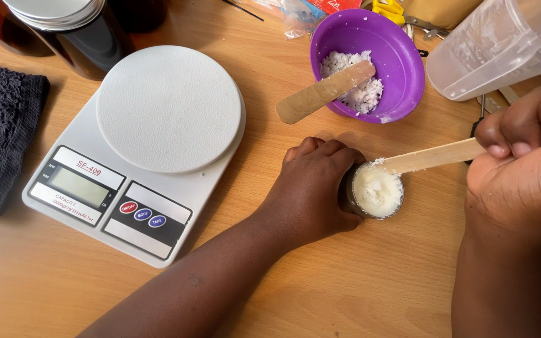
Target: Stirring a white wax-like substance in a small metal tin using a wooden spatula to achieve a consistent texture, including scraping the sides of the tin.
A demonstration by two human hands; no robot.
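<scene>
Two wooden sticks, one small tin, one purple bowl.
Left hand (313, 188) fingers wrap the round tin (376, 191) of white cream; right hand (521, 169) pinches a flat stick (433, 156).

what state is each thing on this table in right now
small jar: open, full of white cream, gripped by left hand
wooden stick: held by right hand, tip at jar rim
purple bowl: holds white crumbly stuff and a second stick
scale: platform bare, display blank
measuring cup: tipped, white residue inside
dark jar: lid on
</scene>
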